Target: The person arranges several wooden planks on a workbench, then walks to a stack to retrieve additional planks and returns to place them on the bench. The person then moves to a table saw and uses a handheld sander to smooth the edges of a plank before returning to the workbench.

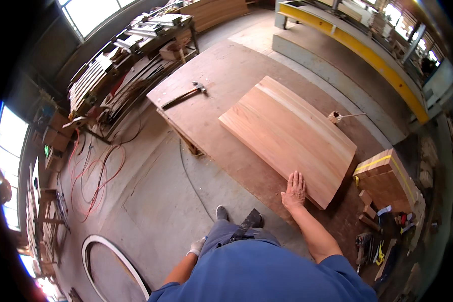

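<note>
My bare right hand [294,192] lies flat on the near edge of a wide wooden panel [289,138], fingers stretched out and holding nothing. The panel is pale reddish-brown, built of several joined boards, and rests at an angle on a large brown worktable [221,65]. Down beside my thigh hangs my left hand [198,246] in a whitish glove; its fingers are too small and partly hidden to read. A claw hammer [186,95] lies near the table's left edge. Just beyond the panel stands a small round pot with a stick [334,117].
Right of the panel are strapped wooden boards [387,176], small wood blocks [368,204] and a power drill [362,246]. A yellow-edged machine [357,45] stands behind. Hoses [100,181] and a white ring [93,241] lie on the floor, left, near a cluttered bench [131,55].
</note>
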`<state>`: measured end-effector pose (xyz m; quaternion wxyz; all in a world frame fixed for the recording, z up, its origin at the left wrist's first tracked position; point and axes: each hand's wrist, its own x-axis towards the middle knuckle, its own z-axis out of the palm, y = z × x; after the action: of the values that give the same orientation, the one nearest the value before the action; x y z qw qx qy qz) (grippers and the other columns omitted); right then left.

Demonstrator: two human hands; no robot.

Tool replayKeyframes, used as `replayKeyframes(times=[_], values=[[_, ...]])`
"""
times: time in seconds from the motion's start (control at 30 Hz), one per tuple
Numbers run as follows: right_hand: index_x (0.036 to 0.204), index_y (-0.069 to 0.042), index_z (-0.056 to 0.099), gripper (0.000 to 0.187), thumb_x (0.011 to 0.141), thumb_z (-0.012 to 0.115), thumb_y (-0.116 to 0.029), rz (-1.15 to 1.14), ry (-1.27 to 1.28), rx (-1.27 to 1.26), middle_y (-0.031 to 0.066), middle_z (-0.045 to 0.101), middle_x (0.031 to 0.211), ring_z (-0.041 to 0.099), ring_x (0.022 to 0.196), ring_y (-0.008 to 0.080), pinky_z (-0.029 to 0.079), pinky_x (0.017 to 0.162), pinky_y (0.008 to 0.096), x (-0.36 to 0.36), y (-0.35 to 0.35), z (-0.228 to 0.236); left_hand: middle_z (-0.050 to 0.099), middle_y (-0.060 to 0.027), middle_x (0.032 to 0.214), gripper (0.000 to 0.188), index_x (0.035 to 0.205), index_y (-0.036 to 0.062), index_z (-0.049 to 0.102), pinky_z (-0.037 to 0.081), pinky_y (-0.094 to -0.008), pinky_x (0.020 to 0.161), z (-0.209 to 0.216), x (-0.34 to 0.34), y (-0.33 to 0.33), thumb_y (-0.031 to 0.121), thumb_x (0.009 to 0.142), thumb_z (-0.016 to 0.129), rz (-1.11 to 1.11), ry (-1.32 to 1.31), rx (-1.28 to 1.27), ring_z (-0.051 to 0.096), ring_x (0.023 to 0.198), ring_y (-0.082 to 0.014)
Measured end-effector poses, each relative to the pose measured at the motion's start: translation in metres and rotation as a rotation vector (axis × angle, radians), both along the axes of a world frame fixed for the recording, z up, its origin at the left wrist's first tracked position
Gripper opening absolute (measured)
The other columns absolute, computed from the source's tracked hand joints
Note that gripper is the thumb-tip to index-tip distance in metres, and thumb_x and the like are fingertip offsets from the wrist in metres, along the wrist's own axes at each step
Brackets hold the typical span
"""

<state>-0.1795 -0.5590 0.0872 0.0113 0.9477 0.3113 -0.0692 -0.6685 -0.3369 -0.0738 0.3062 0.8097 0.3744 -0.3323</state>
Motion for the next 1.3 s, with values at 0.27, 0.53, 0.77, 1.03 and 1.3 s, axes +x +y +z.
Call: replayKeyframes(times=[0.27,0.53,0.77,1.03,1.3], values=[[0.159,0.001,0.017,0.104,0.085,0.077,-0.039,-0.147,0.088,-0.072,0.0188,0.013,0.168,0.012,0.155,0.0372,0.012,0.127,0.0495,-0.013,0.021,0.021,0.067,-0.0145,0.131,0.048,0.133,0.0156,0.065,0.049,-0.0412,0.103,-0.029,-0.025,0.055,0.047,0.102,0.046,-0.039,-0.02,-0.024,0.061,0.125,-0.0338],[0.16,0.0,0.017,0.106,0.083,0.078,-0.038,-0.283,0.116,-0.098,0.0186,0.013,0.168,0.011,0.156,0.037,0.014,0.127,0.0499,-0.022,0.043,0.022,0.071,-0.0152,0.125,0.047,0.124,0.0144,0.073,0.05,-0.0366,0.101,0.006,0.018,0.123,0.049,0.095,0.061,0.198,-0.032,-0.048,0.066,0.12,-0.0307],[0.159,0.0,0.019,0.101,0.083,0.075,-0.034,-0.309,0.165,-0.118,0.0194,0.013,0.168,0.012,0.156,0.0386,0.016,0.126,0.0521,-0.023,0.05,0.034,0.075,-0.0124,0.116,0.044,0.122,0.0142,0.075,0.053,-0.0351,0.094,-0.011,0.026,0.157,0.045,0.091,0.07,0.301,-0.154,-0.139,0.071,0.108,-0.0243],[0.158,0.001,0.023,0.087,0.086,0.066,-0.022,-0.324,0.117,0.032,0.0204,0.018,0.167,0.014,0.155,0.04,0.016,0.125,0.0539,-0.021,0.033,0.02,0.076,-0.0115,0.111,0.043,0.118,0.016,0.077,0.054,-0.0348,0.089,-0.093,0.021,0.167,0.049,0.092,0.066,0.185,-0.135,-0.123,0.073,0.102,-0.0226],[0.155,0.005,0.03,0.072,0.093,0.056,-0.023,-0.157,-0.049,0.066,0.0242,0.021,0.165,0.019,0.153,0.0422,0.02,0.123,0.0543,-0.029,0.022,0.015,0.077,-0.0113,0.111,0.042,0.118,0.0166,0.077,0.054,-0.035,0.089,-0.063,0.034,0.126,0.049,0.093,0.065,0.259,-0.114,-0.153,0.073,0.104,-0.0224]])
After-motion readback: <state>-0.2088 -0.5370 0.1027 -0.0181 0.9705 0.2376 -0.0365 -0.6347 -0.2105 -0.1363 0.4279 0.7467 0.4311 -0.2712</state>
